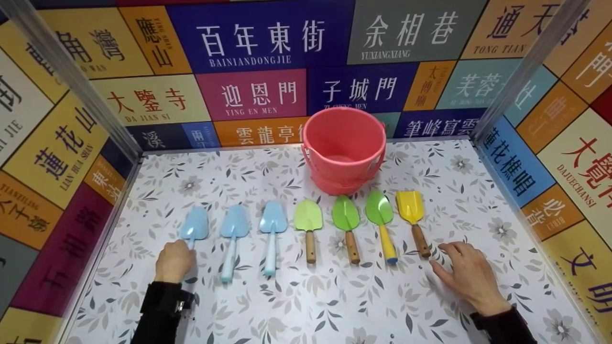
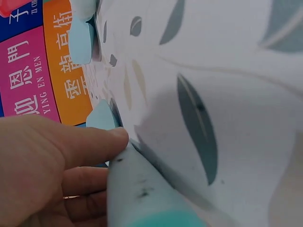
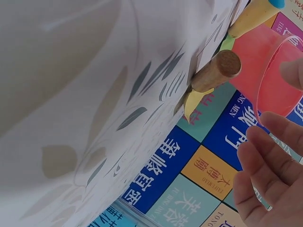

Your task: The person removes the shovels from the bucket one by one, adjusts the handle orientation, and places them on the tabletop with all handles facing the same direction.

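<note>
My left hand (image 1: 175,262) grips the handle of the leftmost light blue trowel (image 1: 195,223), which lies on the table. In the left wrist view the thumb presses along the pale handle (image 2: 142,194), with the other fingers curled beneath. To its right lie two more light blue trowels (image 1: 234,222) (image 1: 273,217). My right hand (image 1: 469,276) hovers or rests just right of the yellow shovel (image 1: 410,206), fingers loosely spread and holding nothing. In the right wrist view the shovel's wooden handle (image 3: 213,73) stands apart from the fingers.
A pink bucket (image 1: 342,153) stands at the back, behind the row. Mid-row lie a lime trowel (image 1: 308,215) and a green one (image 1: 346,214), both wood-handled, and a green trowel with a yellow handle (image 1: 386,236). Panels with lettering (image 1: 258,93) wall the back and sides.
</note>
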`<state>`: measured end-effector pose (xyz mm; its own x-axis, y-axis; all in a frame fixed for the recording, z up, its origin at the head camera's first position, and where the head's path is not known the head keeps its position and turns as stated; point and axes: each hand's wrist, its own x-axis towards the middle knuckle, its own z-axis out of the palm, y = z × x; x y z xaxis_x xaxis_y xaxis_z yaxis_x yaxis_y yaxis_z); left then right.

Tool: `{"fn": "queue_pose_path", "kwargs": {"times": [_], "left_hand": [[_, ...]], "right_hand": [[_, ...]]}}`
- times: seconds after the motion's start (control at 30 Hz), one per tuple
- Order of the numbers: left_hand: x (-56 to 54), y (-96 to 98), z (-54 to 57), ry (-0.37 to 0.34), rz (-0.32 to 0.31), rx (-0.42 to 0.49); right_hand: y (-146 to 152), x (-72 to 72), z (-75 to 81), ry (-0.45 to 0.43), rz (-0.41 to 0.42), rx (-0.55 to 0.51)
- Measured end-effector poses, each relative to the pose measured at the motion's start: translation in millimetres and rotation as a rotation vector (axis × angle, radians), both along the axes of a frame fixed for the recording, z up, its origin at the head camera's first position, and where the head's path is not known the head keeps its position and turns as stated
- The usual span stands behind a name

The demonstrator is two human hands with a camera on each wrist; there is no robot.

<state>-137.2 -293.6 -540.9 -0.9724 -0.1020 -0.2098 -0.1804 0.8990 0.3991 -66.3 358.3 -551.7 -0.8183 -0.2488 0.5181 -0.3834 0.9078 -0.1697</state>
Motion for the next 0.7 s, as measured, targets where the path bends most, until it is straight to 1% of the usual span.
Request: {"fn": "queue_pose_path", "kwargs": {"times": [0.1,0.3,0.4,0.47,0.53,0.63,0.7], "left_hand": [[0.5,0.1,-0.7,0.013,0.005,0.008],[0.4,1.0,2.4,-0.010,0.013,0.019],[1.6,1.7,6.2,0.021,0.014,0.008],[3.4,4.0,9.5,0.084,0.002,0.000],[5.8,8.6,14.8,0.173,-0.016,-0.004],[9.9,20.4,25.7,0.290,-0.044,0.002],[12.2,30.8,32.7,0.353,-0.060,0.017]], "right_hand": [[0,-0.9,0.6,-0.008,0.002,0.001],[-1,-2.7,4.7,-0.009,0.007,0.007],[-1,-4.8,7.9,-0.004,0.010,0.014],[-1,-7.4,11.6,0.005,0.021,0.023],[0,-11.0,16.6,0.016,0.032,0.029],[1,-16.8,25.3,0.033,0.045,0.032],[1,-19.9,30.5,0.043,0.046,0.025]]}}
